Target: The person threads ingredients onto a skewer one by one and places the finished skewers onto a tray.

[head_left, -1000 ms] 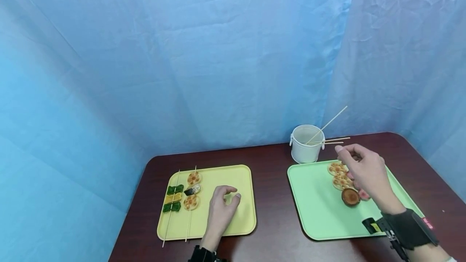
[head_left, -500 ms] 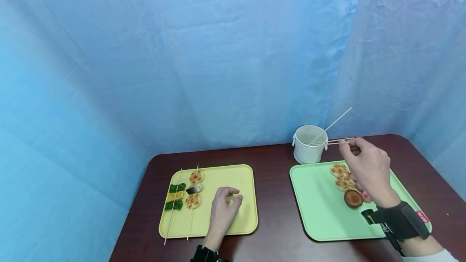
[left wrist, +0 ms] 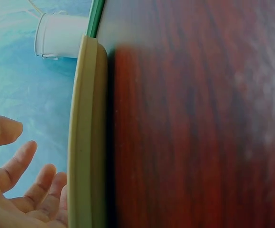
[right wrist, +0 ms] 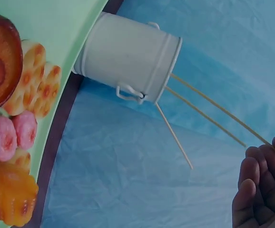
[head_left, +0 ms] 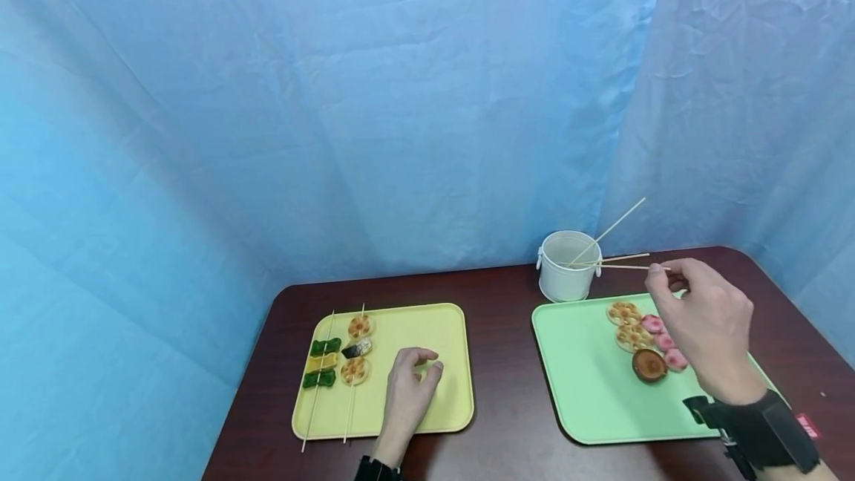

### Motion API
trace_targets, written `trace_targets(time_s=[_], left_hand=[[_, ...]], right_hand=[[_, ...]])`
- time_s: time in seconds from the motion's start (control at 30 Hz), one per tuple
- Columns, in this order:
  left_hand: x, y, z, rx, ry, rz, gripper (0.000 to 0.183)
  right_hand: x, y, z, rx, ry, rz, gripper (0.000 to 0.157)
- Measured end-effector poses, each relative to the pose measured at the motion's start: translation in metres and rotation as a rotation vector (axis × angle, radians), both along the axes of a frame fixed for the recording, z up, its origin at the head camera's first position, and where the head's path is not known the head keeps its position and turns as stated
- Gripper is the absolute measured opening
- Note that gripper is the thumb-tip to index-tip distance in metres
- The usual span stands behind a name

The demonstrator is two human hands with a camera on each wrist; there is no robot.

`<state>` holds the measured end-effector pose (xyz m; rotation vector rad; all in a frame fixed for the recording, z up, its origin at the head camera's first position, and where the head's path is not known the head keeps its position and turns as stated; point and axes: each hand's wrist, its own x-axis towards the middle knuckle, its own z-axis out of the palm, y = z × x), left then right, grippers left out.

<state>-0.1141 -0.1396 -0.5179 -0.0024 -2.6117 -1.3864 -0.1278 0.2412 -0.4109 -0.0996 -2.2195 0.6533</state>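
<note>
A: What does the right hand have hold of?

B: A thin stick, pinched near its outer end between thumb and fingers. The stick's other end is inside the white bucket.

A: Is it the only one there?

B: No, two more lean out over the rim: a raised stick slanting up, and a low stick just beside the pinched one.

A: And the left hand?

B: It holds nothing. Its fingers are loosely bent, thumb and forefinger apart, over the yellow tray (whether it touches the tray, nobody can tell from here).

A: What lies left of it?

B: Two loaded skewers, side by side. One carries a yellow piece between two green ones; the other, a black-and-silver piece between two round slices.

A: What is near the right hand?

B: The green tray is below it, bearing two lotus slices, pink pieces, a brown mushroom cap and an orange piece, seen at the wrist.
</note>
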Motion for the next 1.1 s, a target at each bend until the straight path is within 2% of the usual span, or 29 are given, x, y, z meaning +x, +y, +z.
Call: trace_targets(time_s=[0.17, 0.33, 0.47, 0.6, 0.77, 0.87, 1.0, 1.1], left_hand=[[-0.001, 0.0, 0.003, -0.006, 0.005, -0.01, 0.014], [-0.002, 0.002, 0.011, 0.003, 0.016, -0.015, 0.017], [-0.003, 0.005, 0.016, 0.011, 0.018, -0.017, 0.018], [-0.003, 0.008, 0.021, 0.038, 0.001, -0.028, 0.02], [-0.004, 0.015, 0.026, 0.078, 0.002, -0.048, 0.021], [-0.006, 0.021, 0.028, 0.121, 0.012, -0.062, 0.021], [-0.009, 0.031, 0.03, 0.249, -0.009, -0.098, 0.026], [-0.01, 0.039, 0.032, 0.392, -0.05, -0.151, 0.034]], right_hand=[[0.007, 0.008, 0.0, -0.084, 0.074, -0.04, 0.02], [0.016, 0.013, 0.003, -0.205, 0.098, -0.079, 0.021], [0.024, 0.01, 0.01, -0.275, 0.07, -0.11, 0.022], [0.03, 0.003, 0.015, -0.402, -0.009, -0.089, 0.022], [0.032, -0.004, 0.012, -0.617, -0.123, 0.05, 0.027], [0.031, -0.01, 0.003, -0.78, -0.161, 0.229, 0.029], [0.028, -0.026, -0.014, -1.016, -0.151, 0.453, 0.027], [0.025, -0.043, -0.026, -1.115, -0.138, 0.559, 0.023]])
